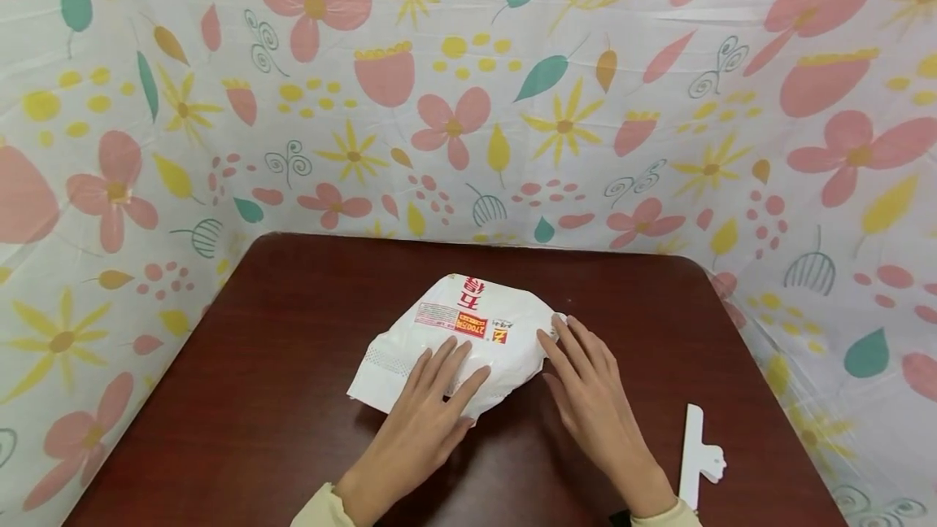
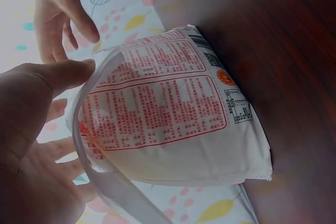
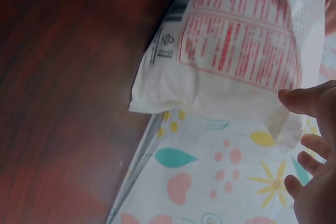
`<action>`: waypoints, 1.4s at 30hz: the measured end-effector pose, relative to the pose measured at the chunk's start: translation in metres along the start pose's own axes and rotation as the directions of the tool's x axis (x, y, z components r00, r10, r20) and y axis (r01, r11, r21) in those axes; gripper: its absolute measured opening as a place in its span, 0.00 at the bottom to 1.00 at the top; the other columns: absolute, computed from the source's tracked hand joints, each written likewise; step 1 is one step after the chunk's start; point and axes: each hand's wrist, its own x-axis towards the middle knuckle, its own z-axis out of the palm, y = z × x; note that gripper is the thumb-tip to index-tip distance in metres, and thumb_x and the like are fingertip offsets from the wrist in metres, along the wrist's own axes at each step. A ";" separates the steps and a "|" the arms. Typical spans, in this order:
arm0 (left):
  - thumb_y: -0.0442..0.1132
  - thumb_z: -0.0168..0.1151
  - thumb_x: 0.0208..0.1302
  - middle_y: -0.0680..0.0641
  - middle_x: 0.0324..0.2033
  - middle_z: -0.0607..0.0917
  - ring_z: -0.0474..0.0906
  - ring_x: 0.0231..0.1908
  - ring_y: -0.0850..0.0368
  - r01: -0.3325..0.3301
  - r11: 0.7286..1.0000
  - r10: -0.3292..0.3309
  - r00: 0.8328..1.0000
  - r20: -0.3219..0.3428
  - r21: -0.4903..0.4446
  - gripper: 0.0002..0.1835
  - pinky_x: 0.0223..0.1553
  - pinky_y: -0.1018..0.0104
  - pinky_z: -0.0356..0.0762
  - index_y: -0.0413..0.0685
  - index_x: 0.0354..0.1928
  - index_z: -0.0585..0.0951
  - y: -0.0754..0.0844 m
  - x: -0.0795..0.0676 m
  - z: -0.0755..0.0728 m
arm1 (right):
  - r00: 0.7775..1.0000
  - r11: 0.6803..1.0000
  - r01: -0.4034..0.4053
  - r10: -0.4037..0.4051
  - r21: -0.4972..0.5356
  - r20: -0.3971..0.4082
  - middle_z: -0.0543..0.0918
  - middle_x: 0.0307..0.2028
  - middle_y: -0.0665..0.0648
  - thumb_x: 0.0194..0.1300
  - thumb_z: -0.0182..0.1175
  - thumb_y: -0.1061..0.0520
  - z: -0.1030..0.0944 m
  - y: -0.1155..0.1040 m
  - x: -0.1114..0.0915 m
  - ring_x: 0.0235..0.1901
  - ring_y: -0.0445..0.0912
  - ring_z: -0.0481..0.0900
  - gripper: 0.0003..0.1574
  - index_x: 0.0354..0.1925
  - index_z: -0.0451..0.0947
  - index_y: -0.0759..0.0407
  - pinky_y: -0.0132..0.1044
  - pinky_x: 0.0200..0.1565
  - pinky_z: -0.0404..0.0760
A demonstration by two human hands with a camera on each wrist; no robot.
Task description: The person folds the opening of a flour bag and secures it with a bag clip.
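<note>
A soft white plastic bag (image 1: pixel 432 332) with red print and a red-and-yellow label lies in the middle of the table in the head view. My left hand (image 1: pixel 420 433) rests on its near side with fingers spread over the top. In the left wrist view, that thumb (image 2: pixel 79 69) sits at the bag's folded edge. The right hand (image 1: pixel 589 389) touches the bag's right corner with its fingertips, the fingers loosely extended. Dense red text and a barcode cover the bag's near face (image 2: pixel 157 98). In the right wrist view, the right thumb (image 3: pixel 304 100) overlaps the bag's edge.
A white plastic sealing clip (image 1: pixel 691 458) lies on the dark red-brown table (image 1: pixel 293 299), right of my right forearm. A flower-patterned sheet (image 1: pixel 454 169) hangs behind the table and along its sides.
</note>
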 end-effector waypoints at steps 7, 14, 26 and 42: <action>0.40 0.77 0.50 0.38 0.72 0.63 0.57 0.73 0.38 -0.011 1.000 0.011 1.000 0.014 0.011 0.43 0.68 0.42 0.61 0.49 0.70 0.70 0.000 -0.001 -0.001 | 0.999 1.000 0.008 -0.006 0.028 -0.052 0.72 0.67 0.64 0.80 0.42 0.46 -0.002 0.002 0.001 0.68 0.62 0.66 0.28 0.66 0.73 0.59 0.53 0.67 0.59; 0.41 0.78 0.49 0.41 0.74 0.62 0.53 0.75 0.42 0.003 1.000 -0.003 0.995 0.098 0.006 0.46 0.70 0.45 0.59 0.49 0.72 0.68 -0.003 -0.004 -0.003 | 0.993 0.997 0.063 -0.057 0.047 -0.104 0.76 0.63 0.65 0.79 0.47 0.50 0.005 -0.003 0.003 0.64 0.62 0.71 0.24 0.59 0.78 0.63 0.45 0.71 0.55; 0.31 0.72 0.53 0.44 0.74 0.64 0.54 0.75 0.47 -0.007 1.000 0.007 0.998 0.069 -0.003 0.43 0.71 0.49 0.57 0.49 0.73 0.67 -0.008 -0.006 0.002 | 0.996 0.998 0.006 0.001 0.069 -0.093 0.73 0.65 0.66 0.79 0.44 0.51 0.013 -0.008 0.000 0.66 0.62 0.69 0.25 0.62 0.76 0.63 0.50 0.67 0.59; 0.24 0.66 0.55 0.44 0.71 0.68 0.59 0.73 0.49 -0.010 1.000 0.012 0.997 0.075 -0.026 0.39 0.70 0.54 0.60 0.45 0.71 0.68 -0.011 -0.001 -0.008 | 0.998 1.000 -0.022 0.023 0.019 -0.065 0.68 0.69 0.66 0.79 0.41 0.49 0.018 -0.009 -0.001 0.68 0.62 0.65 0.27 0.64 0.74 0.60 0.60 0.63 0.60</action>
